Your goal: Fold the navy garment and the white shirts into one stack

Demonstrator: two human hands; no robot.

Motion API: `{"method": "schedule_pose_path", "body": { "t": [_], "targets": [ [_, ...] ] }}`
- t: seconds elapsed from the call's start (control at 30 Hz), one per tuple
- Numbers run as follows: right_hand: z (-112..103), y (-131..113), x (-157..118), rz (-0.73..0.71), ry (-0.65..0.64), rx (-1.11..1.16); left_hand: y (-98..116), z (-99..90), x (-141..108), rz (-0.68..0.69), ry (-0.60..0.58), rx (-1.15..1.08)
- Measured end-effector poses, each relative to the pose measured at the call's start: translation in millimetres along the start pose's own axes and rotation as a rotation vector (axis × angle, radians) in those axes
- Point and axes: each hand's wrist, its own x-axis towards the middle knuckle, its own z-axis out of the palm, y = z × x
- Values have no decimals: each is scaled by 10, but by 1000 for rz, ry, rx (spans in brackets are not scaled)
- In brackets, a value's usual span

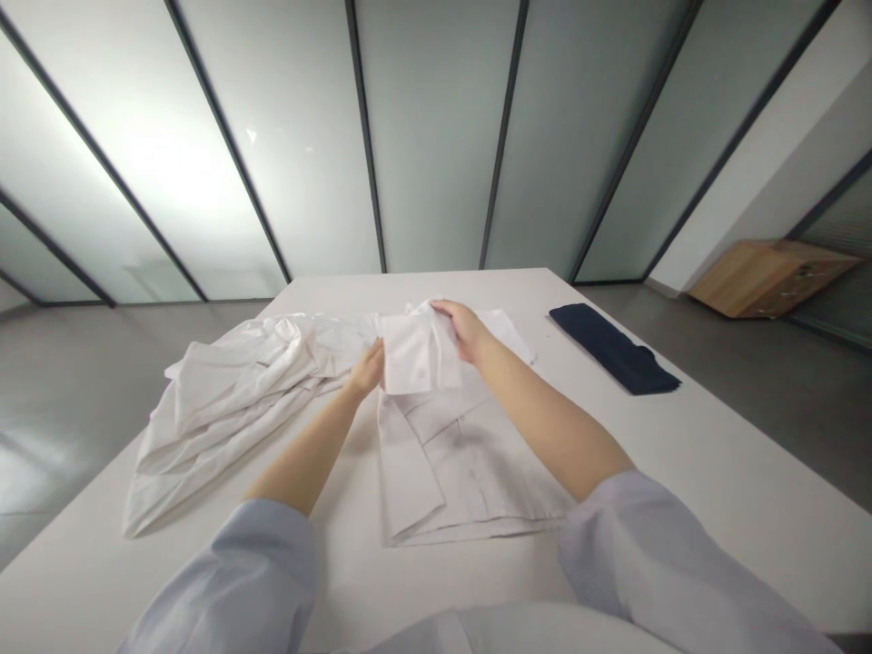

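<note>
**Right now: white flap (417, 352) lifted, heap (224, 413) left crumpled**

Far left, the heap of white cloth sprawls rumpled across the white table (688, 472), nothing smoothed there. Moving right, the left hand (368, 371) has its fingers together, pinching the flap's left edge. The right hand (463, 331) clamps the top edge, fingers closed, holding the flap over the white shirt (463, 472), whose lower part lies flat and squared. Whether heap and shirt join, I cannot tell. Further right, a navy cloth (613, 348) sits neatly folded, well apart from both hands.
</note>
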Motion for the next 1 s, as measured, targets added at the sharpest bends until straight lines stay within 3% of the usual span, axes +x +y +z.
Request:
{"method": "schedule_pose_path", "body": {
  "t": [0.07,0.17,0.27,0.37,0.47,0.57,0.63,0.73,0.8,0.87,1.0],
  "targets": [
    [-336,-54,-106,33,17,-111,-7,59,-71,95,-314,166],
    [-865,-2,-276,80,60,-214,29,49,-146,130,-602,374],
    [-1310,133,-434,117,118,-273,65,-90,-176,54,-707,443],
    [-1611,305,-548,128,141,-352,55,-272,-181,-17,-746,515],
    [-1748,497,-618,87,146,-543,24,-407,-200,-94,-787,663],
    [-1769,666,-663,-20,98,-806,10,-450,-239,-271,-887,727],
    [-1769,740,-684,-74,5,-927,8,-424,-257,-278,-843,781],
    [-1809,777,-694,-88,-76,-983,-28,-312,-241,-39,-602,882],
    [-1872,760,-680,-103,-46,-990,-86,-200,-204,113,-498,886],
    [-1951,719,-644,-116,1,-1025,-162,-66,-159,196,-480,880],
    [-2064,584,-513,-105,82,-1122,-306,200,-77,157,-443,917]
  ]
}}
